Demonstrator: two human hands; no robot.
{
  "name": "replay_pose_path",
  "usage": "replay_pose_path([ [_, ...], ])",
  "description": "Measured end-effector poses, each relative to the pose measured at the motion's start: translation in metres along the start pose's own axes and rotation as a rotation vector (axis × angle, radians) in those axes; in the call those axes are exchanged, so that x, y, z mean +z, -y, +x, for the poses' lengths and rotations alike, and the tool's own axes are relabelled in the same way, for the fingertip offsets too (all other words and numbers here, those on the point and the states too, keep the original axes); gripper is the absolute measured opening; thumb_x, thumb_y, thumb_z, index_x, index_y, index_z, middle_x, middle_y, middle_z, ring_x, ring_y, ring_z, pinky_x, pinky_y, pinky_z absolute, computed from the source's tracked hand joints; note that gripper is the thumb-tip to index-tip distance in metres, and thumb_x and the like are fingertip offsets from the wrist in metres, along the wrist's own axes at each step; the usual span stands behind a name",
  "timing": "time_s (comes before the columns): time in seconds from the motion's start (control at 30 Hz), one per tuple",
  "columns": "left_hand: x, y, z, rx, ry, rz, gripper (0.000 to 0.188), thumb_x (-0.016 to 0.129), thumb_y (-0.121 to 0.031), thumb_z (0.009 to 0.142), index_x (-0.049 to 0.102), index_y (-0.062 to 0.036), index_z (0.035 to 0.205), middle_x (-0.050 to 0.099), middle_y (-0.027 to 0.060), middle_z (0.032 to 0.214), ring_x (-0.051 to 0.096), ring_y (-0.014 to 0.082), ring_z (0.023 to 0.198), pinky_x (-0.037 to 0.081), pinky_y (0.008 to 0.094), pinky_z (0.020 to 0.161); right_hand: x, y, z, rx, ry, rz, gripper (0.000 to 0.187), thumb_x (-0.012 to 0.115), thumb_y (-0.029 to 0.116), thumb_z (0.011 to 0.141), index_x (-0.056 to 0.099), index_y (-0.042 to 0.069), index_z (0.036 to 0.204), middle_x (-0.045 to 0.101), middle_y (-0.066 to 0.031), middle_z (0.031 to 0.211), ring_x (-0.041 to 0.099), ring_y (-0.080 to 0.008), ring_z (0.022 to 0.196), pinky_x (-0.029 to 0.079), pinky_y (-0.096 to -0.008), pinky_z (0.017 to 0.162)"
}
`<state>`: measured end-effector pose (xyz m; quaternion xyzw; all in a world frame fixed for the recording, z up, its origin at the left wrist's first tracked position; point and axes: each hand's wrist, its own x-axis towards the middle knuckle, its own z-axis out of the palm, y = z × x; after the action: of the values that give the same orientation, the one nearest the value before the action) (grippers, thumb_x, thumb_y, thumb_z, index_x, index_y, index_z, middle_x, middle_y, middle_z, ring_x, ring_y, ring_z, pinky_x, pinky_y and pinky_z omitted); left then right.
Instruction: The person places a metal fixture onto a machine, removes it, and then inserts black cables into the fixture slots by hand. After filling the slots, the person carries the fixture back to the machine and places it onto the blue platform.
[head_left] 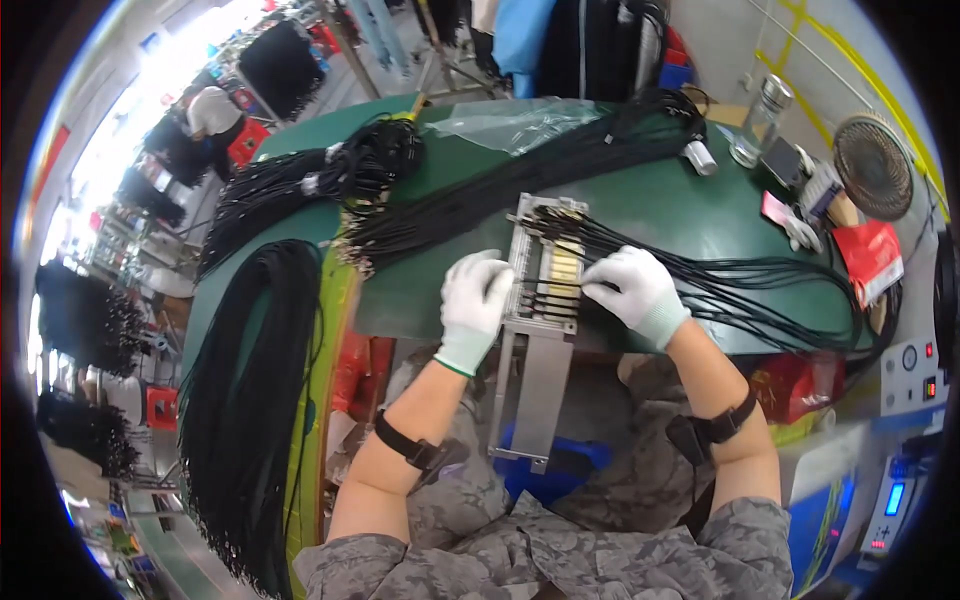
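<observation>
A metal fixture with a row of slots and pale yellow blocks juts over the near edge of the green table. Several black cables lie with their ends across it and loop away to the right. My gloved right hand pinches one black cable at the fixture's right side. At the left side, my gloved left hand has its fingers curled toward the thumb, by the cable ends; what sits between those fingertips is too small to make out.
Black cable bundles cover the table's back and left side. Beyond the fixture lies a clear plastic bag. At the right stand a glass bottle, a small fan and a red packet. Another person is far left.
</observation>
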<state>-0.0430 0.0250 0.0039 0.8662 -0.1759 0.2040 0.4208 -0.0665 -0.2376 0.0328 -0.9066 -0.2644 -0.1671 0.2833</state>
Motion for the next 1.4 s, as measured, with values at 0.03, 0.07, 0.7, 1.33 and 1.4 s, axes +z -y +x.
replay_pose_path([
  [0.03, 0.001, 0.000, 0.000, -0.014, 0.021, 0.001, 0.017, 0.066, -0.023, 0.090, 0.071, -0.0078, 0.094, 0.069, 0.0153, 0.109, 0.060, 0.0341, 0.111, 0.043, 0.0448, 0.099, -0.001, 0.000, -0.001, 0.051, 0.018, -0.048, 0.009, 0.071, 0.023, 0.082, 0.071, 0.014, 0.084, 0.068, -0.0040, 0.081, 0.061, -0.0280, 0.083, 0.048, -0.0400, 0.077],
  [0.07, 0.001, 0.000, 0.001, -0.026, 0.037, 0.007, 0.018, 0.065, -0.023, 0.091, 0.072, -0.0079, 0.095, 0.069, 0.0146, 0.108, 0.060, 0.0334, 0.110, 0.044, 0.0439, 0.098, -0.001, 0.000, -0.001, 0.053, 0.001, -0.081, 0.009, 0.070, 0.023, 0.083, 0.071, 0.015, 0.083, 0.068, -0.0036, 0.081, 0.062, -0.0276, 0.083, 0.048, -0.0399, 0.077],
  [0.7, 0.010, -0.012, -0.004, 0.194, 0.201, 0.132, 0.030, 0.063, -0.036, 0.092, 0.073, -0.0200, 0.116, 0.055, 0.0205, 0.138, 0.047, 0.0402, 0.130, 0.034, 0.0487, 0.111, -0.002, 0.000, 0.002, 0.084, 0.138, -0.134, 0.010, 0.066, 0.023, 0.085, 0.072, 0.015, 0.084, 0.068, -0.0029, 0.079, 0.060, -0.0273, 0.084, 0.047, -0.0395, 0.078],
  [1.33, 0.013, 0.000, 0.004, 0.073, -0.019, 0.002, 0.019, 0.071, -0.025, 0.087, 0.071, -0.0068, 0.090, 0.065, 0.0173, 0.123, 0.054, 0.0354, 0.120, 0.037, 0.0448, 0.107, 0.004, -0.008, 0.009, 0.138, 0.068, 0.021, 0.009, 0.071, 0.022, 0.083, 0.070, 0.015, 0.089, 0.067, -0.0046, 0.079, 0.061, -0.0293, 0.084, 0.050, -0.0417, 0.080],
  [1.4, 0.011, 0.000, 0.006, 0.045, -0.024, 0.044, 0.017, 0.072, -0.024, 0.086, 0.071, -0.0069, 0.089, 0.066, 0.0167, 0.121, 0.055, 0.0341, 0.119, 0.038, 0.0444, 0.106, 0.006, -0.003, 0.009, 0.114, 0.048, 0.007, 0.009, 0.070, 0.020, 0.084, 0.070, 0.016, 0.092, 0.068, -0.0056, 0.077, 0.062, -0.0296, 0.080, 0.050, -0.0420, 0.077],
])
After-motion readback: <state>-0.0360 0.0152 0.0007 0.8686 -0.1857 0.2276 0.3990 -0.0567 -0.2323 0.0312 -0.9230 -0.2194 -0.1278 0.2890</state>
